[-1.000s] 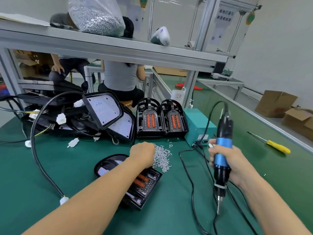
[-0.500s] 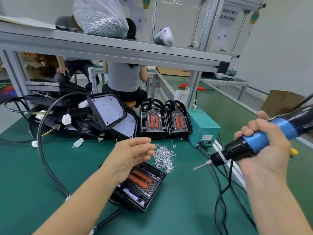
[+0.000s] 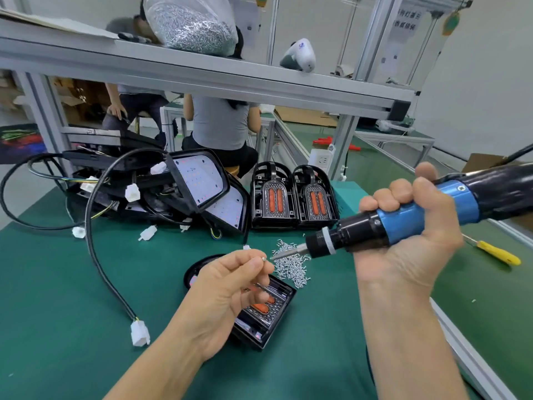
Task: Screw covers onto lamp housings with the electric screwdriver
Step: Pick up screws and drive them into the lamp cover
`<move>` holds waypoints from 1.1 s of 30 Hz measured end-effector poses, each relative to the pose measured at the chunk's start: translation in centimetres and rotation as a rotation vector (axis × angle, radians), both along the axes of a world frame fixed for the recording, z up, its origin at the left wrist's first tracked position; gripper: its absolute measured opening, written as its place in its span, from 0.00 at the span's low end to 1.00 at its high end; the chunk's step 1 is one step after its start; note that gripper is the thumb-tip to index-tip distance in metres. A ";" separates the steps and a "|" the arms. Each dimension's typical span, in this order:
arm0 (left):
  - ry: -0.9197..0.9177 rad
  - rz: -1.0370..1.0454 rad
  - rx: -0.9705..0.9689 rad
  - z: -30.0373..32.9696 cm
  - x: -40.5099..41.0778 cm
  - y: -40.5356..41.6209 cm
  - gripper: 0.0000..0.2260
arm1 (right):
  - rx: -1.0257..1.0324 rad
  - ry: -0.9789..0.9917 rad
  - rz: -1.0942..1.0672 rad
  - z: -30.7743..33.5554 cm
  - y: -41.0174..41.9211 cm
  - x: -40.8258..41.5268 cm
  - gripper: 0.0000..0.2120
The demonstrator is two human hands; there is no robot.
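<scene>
My right hand point(image 3: 409, 226) grips the blue and black electric screwdriver point(image 3: 403, 216), held almost level with its bit pointing left. My left hand point(image 3: 230, 287) pinches a small silver screw point(image 3: 263, 258) between thumb and fingertip, right at the bit's tip. Under my left hand lies a black lamp housing point(image 3: 265, 319) with orange lenses, partly hidden by my palm. A heap of loose screws point(image 3: 291, 264) lies on the green mat just beyond it.
Two more lamp housings point(image 3: 294, 197) stand upright behind the screws. A tangle of black lamps and cables point(image 3: 161, 192) fills the back left. A yellow screwdriver point(image 3: 497, 252) lies at the right. A bag of screws point(image 3: 190, 24) sits on the shelf; people sit behind.
My right hand swung the screwdriver up from pointing down to nearly level, its bit coming to my left hand. My left hand left the screw heap and now pinches one screw.
</scene>
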State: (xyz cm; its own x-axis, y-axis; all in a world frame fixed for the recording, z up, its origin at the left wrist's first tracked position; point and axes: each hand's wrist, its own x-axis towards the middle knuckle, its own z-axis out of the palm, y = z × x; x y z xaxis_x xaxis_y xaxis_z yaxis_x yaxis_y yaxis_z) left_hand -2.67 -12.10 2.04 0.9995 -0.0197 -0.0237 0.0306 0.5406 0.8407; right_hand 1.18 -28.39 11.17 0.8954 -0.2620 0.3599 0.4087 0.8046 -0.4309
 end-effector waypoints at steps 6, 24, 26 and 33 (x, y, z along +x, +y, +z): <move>0.006 0.009 -0.059 0.0 -0.4 -0.6 0.05 | -0.043 -0.015 -0.019 0.0 0.8 -0.5 0.09; 0.020 0.022 -0.086 -0.2 -0.5 -0.5 0.05 | -0.060 -0.040 -0.012 -0.3 1.3 -0.4 0.10; 0.035 0.028 -0.094 -0.2 -0.5 -0.6 0.05 | -0.062 -0.034 -0.016 -0.4 1.3 -0.4 0.10; 0.105 0.066 -0.257 -0.2 -0.6 -1.5 0.06 | -0.071 -0.035 -0.058 -0.9 1.4 -0.4 0.10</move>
